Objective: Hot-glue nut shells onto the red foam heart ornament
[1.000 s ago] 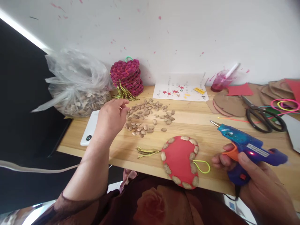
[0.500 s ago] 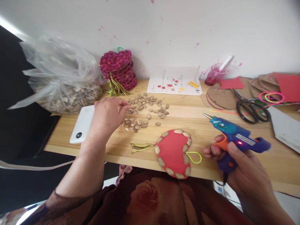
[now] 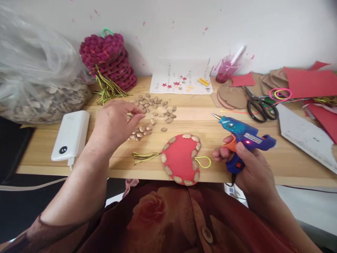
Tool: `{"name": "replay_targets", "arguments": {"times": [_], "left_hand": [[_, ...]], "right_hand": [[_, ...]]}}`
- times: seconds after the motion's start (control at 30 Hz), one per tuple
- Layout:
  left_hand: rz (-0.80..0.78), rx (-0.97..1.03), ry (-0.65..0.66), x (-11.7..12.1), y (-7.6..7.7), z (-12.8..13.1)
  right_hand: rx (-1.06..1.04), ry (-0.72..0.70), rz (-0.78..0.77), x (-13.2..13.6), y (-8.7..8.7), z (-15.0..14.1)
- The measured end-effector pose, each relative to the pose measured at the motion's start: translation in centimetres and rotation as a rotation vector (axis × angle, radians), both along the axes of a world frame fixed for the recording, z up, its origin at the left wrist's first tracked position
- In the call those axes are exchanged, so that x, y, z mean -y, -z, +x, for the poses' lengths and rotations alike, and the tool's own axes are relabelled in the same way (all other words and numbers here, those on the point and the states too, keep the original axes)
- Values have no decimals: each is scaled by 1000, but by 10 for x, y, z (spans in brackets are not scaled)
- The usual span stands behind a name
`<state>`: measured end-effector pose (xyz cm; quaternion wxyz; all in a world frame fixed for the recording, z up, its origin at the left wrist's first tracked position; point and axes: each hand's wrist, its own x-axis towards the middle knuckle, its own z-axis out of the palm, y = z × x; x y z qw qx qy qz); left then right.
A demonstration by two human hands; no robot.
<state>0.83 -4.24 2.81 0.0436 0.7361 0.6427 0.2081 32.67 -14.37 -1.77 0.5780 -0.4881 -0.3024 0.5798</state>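
Observation:
My right hand (image 3: 250, 161) is wrapped round a blue hot glue gun (image 3: 240, 131), its fingers at the orange trigger. The metal nozzle points left and up, and a red light glows on the body. My left hand (image 3: 116, 121) hovers over the loose tan nutshells (image 3: 154, 102), thumb and fingertips drawn together in a pinch. What it holds, if anything, is hidden. Between my hands lies a red heart (image 3: 179, 158) at the table's front edge, tan nutshells along its rim. A yellow loop (image 3: 204, 162) sticks out on its right and a yellow-black tassel (image 3: 146, 157) on its left.
At left stand a clear bag of shells (image 3: 47, 102) and a white power bank (image 3: 71, 135). Behind are a stack of maroon hearts (image 3: 107, 58), a paper sheet (image 3: 160, 84) and a cup with pink liquid (image 3: 225, 72). Black scissors (image 3: 260, 107) and cardboard pieces (image 3: 231, 96) lie right.
The view has shifted, so most things appear further left and higher. My left hand stays over the nutshells, still pinched. My right hand keeps its grip on the glue gun.

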Motion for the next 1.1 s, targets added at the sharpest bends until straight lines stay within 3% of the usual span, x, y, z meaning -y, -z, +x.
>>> {"name": "replay_targets", "arguments": {"times": [0.27, 0.9, 1.1], "left_hand": [[-6, -20, -65, 1, -3, -6], [-43, -46, -55, 10, -2, -11], [-55, -23, 28, 14, 2, -12]], "right_hand": [[0, -12, 32, -1, 2, -1], [5, -16, 2, -4, -1, -2], [25, -25, -47, -6, -4, -5]]}}
